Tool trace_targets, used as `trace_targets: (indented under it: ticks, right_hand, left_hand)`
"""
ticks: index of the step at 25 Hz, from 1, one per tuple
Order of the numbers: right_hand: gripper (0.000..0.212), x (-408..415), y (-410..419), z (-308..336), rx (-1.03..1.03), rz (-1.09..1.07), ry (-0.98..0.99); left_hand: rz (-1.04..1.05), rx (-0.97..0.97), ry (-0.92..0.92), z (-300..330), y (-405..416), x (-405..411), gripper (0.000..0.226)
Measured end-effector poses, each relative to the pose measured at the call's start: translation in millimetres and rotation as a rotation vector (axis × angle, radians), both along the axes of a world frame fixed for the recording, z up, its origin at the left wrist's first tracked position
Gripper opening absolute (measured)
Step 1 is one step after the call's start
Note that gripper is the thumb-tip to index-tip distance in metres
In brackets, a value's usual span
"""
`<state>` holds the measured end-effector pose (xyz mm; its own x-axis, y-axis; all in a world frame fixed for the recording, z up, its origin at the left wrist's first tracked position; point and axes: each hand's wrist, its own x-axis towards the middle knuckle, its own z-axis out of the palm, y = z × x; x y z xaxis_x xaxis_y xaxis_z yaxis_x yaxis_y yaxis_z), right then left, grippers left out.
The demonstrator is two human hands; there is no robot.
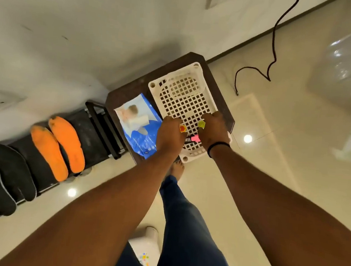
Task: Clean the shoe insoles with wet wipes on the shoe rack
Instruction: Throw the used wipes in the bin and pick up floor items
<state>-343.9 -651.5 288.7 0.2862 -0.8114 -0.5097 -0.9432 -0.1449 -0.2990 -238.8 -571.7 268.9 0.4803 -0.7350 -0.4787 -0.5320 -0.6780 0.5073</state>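
White lettering runs along the black marker with its pink cap, too blurred to read.

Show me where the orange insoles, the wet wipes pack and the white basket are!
orange insoles [68,144]: head view, middle of the right-hand insole on the rack.
wet wipes pack [138,123]: head view, centre of the blue wrapper.
white basket [185,97]: head view, on its holed grid.

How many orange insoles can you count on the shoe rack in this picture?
2. One orange insole lies to the left, the other orange insole right beside it, both on the black shoe rack, next to dark insoles. Others may lie out of view.
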Motion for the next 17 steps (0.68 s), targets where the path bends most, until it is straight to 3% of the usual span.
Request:
trace_targets:
  ticks: [5,10,17]
  right_hand:
    - [0.03,13,11,45,-0.009,0.019,0.033]
    - [0.032,83,81,101,0.019,0.292,-0.036]
    - [0.019,305,278,192,-0.012,0.831,-0.235]
  left_hand:
    - [0.101,-0.038,0.052,43,31,26,0.034]
    - [0.188,-0.101,0.039,108,120,97,0.019]
    - [0.646,-0.096,-0.146,195,369,247,0.026]
